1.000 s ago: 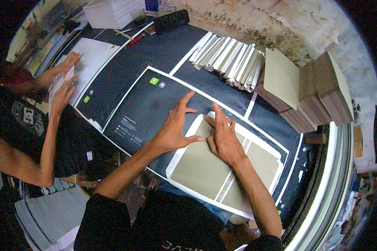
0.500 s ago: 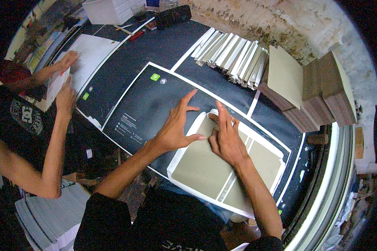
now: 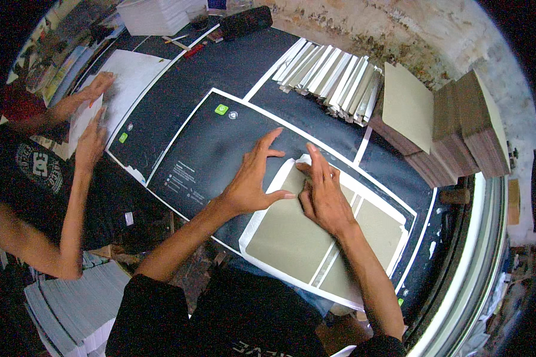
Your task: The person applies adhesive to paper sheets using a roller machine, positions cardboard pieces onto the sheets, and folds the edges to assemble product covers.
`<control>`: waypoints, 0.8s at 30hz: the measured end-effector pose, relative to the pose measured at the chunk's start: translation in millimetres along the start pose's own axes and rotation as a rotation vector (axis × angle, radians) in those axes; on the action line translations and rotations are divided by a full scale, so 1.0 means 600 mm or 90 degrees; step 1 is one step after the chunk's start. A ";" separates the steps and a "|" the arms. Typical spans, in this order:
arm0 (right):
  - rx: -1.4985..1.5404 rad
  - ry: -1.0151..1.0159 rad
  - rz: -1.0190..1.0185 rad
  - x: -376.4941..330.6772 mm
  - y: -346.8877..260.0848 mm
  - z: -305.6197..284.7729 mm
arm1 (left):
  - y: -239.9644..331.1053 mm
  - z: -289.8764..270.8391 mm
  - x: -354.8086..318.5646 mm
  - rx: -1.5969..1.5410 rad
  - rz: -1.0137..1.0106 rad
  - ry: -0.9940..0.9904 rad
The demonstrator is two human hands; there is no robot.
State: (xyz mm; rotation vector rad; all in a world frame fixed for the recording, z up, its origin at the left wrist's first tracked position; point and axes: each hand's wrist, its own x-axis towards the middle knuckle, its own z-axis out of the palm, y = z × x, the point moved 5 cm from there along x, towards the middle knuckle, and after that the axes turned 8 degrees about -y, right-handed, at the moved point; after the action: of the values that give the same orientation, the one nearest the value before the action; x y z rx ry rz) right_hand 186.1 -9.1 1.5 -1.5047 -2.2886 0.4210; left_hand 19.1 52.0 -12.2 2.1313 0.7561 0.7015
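Observation:
A white cover sheet [image 3: 255, 229] lies on the table with two grey-beige boards on it, a larger board [image 3: 289, 241] at left and a narrower board [image 3: 378, 229] at right. A thin strip [image 3: 323, 266] runs between them. The sheet's white edges lap over the boards. Over its far left corner, my right hand [image 3: 329, 205] is closed, index finger stretched forward and the others bent. Something small and brownish shows under its fingers, too hidden to name. My left hand [image 3: 250, 184] is spread open beside that corner, thumb over the larger board's edge.
Beneath lies a large black printed sheet [image 3: 202, 154] with white borders. Farther off are a row of white-edged strips [image 3: 333, 77] and tall stacks of grey board [image 3: 441, 131] by the wall. At left, a co-worker's hands [image 3: 92, 128] handle white paper; a paper stack [image 3: 71, 303] stands below.
My hands have stayed almost in place, with the right fingers shifting only slightly at the corner. The co-worker's near hand has moved a little toward the left.

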 end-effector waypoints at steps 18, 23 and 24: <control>-0.105 0.098 -0.042 -0.025 -0.036 -0.020 | 0.007 -0.010 0.000 0.091 -0.004 -0.021; 0.163 0.309 0.077 -0.126 -0.003 -0.123 | 0.067 0.001 -0.009 0.229 -0.005 0.009; 0.109 0.385 0.083 -0.157 0.014 -0.147 | 0.084 0.005 -0.009 0.192 0.013 0.033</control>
State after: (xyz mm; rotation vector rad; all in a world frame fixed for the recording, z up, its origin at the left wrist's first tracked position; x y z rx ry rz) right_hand 267.3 -88.7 63.1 -1.4514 -1.6531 0.1566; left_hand 31.8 19.4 24.4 2.4022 0.9172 0.6904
